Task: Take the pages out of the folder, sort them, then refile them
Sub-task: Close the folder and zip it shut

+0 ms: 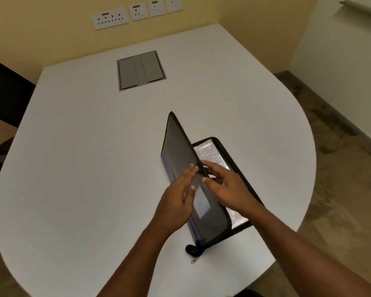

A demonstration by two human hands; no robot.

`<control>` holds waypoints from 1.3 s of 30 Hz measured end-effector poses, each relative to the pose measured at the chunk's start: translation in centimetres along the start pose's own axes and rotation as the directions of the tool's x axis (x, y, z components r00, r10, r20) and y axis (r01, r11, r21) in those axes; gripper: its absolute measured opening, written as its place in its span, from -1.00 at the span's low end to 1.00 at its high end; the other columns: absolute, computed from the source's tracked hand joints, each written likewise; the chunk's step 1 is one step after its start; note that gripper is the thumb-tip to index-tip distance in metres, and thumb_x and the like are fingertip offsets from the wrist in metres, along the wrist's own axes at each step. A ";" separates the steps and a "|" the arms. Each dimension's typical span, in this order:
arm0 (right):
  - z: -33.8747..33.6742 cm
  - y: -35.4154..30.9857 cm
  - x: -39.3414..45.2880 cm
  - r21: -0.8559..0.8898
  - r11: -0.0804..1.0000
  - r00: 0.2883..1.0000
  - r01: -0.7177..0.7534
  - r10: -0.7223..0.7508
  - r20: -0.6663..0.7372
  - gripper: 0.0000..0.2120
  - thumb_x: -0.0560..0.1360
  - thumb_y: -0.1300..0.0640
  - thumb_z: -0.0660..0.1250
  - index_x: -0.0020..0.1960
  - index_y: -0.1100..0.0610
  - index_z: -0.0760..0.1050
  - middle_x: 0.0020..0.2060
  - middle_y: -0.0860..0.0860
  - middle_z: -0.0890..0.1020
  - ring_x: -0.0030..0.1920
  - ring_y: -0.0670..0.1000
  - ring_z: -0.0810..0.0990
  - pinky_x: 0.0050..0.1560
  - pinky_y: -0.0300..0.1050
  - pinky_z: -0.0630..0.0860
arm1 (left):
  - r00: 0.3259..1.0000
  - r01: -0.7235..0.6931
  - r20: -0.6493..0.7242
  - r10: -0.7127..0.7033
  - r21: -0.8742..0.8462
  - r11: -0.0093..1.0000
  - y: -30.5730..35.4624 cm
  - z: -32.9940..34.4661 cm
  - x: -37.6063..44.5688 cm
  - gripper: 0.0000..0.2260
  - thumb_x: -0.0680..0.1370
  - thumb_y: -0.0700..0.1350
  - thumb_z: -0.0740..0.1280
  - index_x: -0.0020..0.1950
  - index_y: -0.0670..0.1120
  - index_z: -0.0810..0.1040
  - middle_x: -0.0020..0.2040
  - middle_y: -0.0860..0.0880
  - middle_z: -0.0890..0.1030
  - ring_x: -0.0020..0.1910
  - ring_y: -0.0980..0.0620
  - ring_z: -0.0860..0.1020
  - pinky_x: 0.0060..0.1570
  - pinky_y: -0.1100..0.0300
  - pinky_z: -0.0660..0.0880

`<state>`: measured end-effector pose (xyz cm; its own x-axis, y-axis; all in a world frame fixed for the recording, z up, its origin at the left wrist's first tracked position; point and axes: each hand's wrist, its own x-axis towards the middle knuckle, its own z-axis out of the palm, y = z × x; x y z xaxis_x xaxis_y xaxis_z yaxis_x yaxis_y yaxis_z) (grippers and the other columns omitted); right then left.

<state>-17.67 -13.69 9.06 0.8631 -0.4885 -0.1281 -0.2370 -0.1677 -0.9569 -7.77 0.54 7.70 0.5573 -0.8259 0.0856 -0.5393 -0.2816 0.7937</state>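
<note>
Folder: a black zip-around fabric folder [204,215] lies on the white rounded table [94,168], near the table's right front edge, half opened.
Cover: the dark grey front cover [180,146] stands tilted up from the spine on the left, its far corner highest.
Pages: shiny clear plastic sleeves [210,153] lie flat in the lower half of the folder, showing to the right of the raised cover.
Zip: a black zip end and a small metal puller [193,260] lie on the table at the folder's near corner.
Left hand [178,202]: fingers nearly straight, laid flat against the outside of the raised cover; it holds nothing.
Right hand [227,185]: thumb and fingers curled over the cover's free edge, pinching it, thumb on the outer face.
Table fitting: a grey rectangular cable hatch [140,70] is set into the far part of the table.
Wall: white socket plates [135,12] sit on the yellow wall.
</note>
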 end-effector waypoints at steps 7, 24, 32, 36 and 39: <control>-6.7 5.0 2.2 -0.213 0.947 0.965 -0.240 0.208 -0.161 -0.51 0.56 0.18 0.34 0.46 -0.04 0.37 0.30 -0.01 0.56 0.30 0.02 0.53 0.29 -0.01 0.49 | 0.950 0.173 0.177 -0.256 0.385 0.907 -4.2 5.0 0.7 -0.45 0.63 0.11 0.15 0.57 0.08 0.03 0.59 0.07 -0.05 0.56 0.04 -0.02 0.49 0.10 0.11; -7.9 16.9 3.2 -0.607 0.744 0.955 -0.279 0.283 -0.092 -0.38 0.49 -0.07 0.39 0.46 0.14 0.33 0.38 0.10 0.44 0.33 0.16 0.44 0.28 0.03 0.41 | 0.867 0.168 0.250 -0.430 0.666 0.727 -10.9 10.4 -1.9 -0.28 0.52 0.34 0.16 0.57 0.14 -0.07 0.59 -0.04 -0.15 0.56 -0.14 -0.09 0.48 -0.02 0.08; -5.8 20.1 1.2 -0.699 0.671 0.954 -0.246 0.296 -0.052 -0.16 0.54 -0.19 0.27 0.60 0.14 -0.07 0.58 0.11 -0.08 0.57 0.08 -0.01 0.51 -0.02 0.10 | 0.865 0.150 0.272 -0.421 0.661 0.735 -12.3 10.0 -1.9 -0.28 0.52 0.34 0.17 0.56 0.20 -0.11 0.59 0.02 -0.19 0.56 -0.10 -0.15 0.47 -0.03 0.07; -5.0 20.8 1.4 -0.765 0.597 0.947 -0.242 0.316 -0.054 -0.17 0.56 -0.26 0.15 0.60 0.13 -0.14 0.58 0.14 -0.11 0.57 0.12 -0.05 0.53 0.05 0.06 | 0.862 0.151 0.301 -0.408 0.615 0.774 -13.0 9.3 -1.5 -0.26 0.51 0.33 0.21 0.56 0.19 -0.10 0.58 0.04 -0.19 0.56 -0.09 -0.18 0.49 -0.02 0.07; -4.9 20.4 1.5 -0.797 0.551 0.941 -0.250 0.333 -0.065 -0.19 0.56 -0.26 0.12 0.60 0.14 -0.15 0.58 0.15 -0.09 0.57 0.14 -0.06 0.53 0.09 0.02 | 0.882 0.201 0.265 -0.389 0.534 0.821 -12.8 9.5 -2.2 -0.27 0.53 0.26 0.26 0.58 0.13 -0.03 0.59 0.03 -0.17 0.56 -0.04 -0.16 0.49 0.02 0.07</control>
<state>-23.38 -22.05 -9.37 0.7042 -0.5708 -0.4221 -0.7012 -0.6525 -0.2874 -8.03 1.33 -8.36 0.5340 -0.7487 -0.3927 -0.6679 -0.6584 0.3470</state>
